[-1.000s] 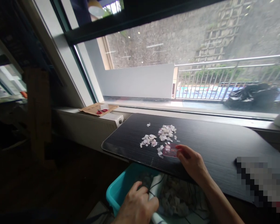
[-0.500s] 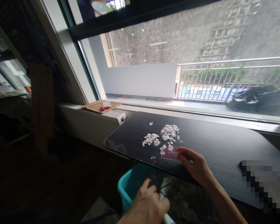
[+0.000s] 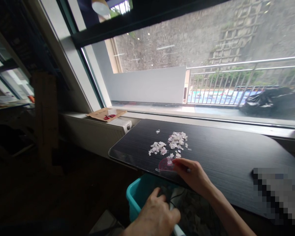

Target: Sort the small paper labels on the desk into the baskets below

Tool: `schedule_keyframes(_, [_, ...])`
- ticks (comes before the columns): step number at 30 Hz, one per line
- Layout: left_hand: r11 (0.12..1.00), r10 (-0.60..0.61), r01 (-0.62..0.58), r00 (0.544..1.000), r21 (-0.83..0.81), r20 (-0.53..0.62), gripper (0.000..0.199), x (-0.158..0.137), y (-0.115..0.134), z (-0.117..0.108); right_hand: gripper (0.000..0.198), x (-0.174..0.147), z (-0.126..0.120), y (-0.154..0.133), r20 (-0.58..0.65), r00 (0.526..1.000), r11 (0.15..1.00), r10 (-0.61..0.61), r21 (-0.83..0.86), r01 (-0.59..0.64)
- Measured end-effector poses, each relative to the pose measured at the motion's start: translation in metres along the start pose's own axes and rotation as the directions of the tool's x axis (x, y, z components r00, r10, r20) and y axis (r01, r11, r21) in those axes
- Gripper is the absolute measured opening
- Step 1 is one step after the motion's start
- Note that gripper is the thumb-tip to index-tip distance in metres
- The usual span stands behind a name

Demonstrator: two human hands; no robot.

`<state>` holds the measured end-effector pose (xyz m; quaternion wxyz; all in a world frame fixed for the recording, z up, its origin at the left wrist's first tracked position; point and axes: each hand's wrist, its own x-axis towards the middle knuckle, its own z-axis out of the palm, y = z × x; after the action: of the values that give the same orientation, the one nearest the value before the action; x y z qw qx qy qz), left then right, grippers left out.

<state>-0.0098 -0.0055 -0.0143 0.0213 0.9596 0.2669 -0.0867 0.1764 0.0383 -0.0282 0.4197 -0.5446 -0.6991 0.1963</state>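
Observation:
My right hand pinches a thin, see-through pink plastic piece between thumb and fingers, low over the black tabletop near its front edge. Its exact kind is unclear. A few paper scraps lie just beyond the piece, and a small clear strip lies by its left end. Two larger heaps, the left pile of scraps and the right pile of scraps, are farther back. Below the table edge, my left hand is curled over the near rim of a turquoise bin; its fingertips are partly hidden.
The black table stands against a window sill. Red-handled scissors lie on brown cardboard above a radiator. A blurred-out object is at the right. Loose scraps show dimly beneath the table.
My right hand has moved left along the table's front edge with the pink plastic piece, drawing it close to the small clear strip. My left hand stays at the bin.

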Motion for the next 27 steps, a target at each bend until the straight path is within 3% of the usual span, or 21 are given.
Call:
schedule_keyframes(6, [1.0, 0.019, -0.02, 0.995, -0.005, -0.102, 0.007, 0.0, 0.002, 0.002, 0.028, -0.003, 0.0, 0.001, -0.047, 0.999, 1.0, 0.006, 0.016, -0.005])
schedule_keyframes(10, [1.0, 0.025, -0.025, 0.985, 0.003, -0.171, 0.007, -0.001, 0.0, 0.008, 0.028, -0.001, 0.006, 0.0, 0.052, 0.999, 0.999, -0.008, 0.037, 0.006])
schedule_keyframes(18, [1.0, 0.012, -0.01, 0.987, 0.017, -0.159, 0.008, -0.004, -0.003, 0.016, 0.026, -0.002, 0.002, -0.003, 0.054, 0.998, 0.997, 0.025, 0.075, -0.029])
schedule_keyframes(21, [1.0, -0.024, 0.023, 0.982, -0.007, -0.188, 0.007, -0.012, -0.007, 0.024, 0.028, -0.002, -0.009, 0.008, -0.132, 0.983, 0.985, 0.129, 0.128, -0.112])
schedule_keyframes(23, [0.998, -0.059, 0.051, 0.968, -0.039, -0.244, 0.005, -0.017, -0.011, 0.037, 0.029, -0.002, -0.015, 0.017, -0.283, 0.934, 0.971, 0.219, 0.153, -0.181])
schedule_keyframes(25, [0.996, -0.084, 0.07, 0.947, -0.056, -0.31, 0.007, -0.02, -0.017, 0.055, 0.03, -0.001, -0.017, 0.025, -0.324, 0.914, 0.968, 0.243, 0.14, -0.208])
schedule_keyframes(27, [0.997, -0.082, 0.074, 0.927, -0.037, -0.366, 0.015, -0.02, -0.022, 0.073, 0.031, -0.001, -0.016, 0.029, -0.287, 0.932, 0.974, 0.223, 0.096, -0.204])
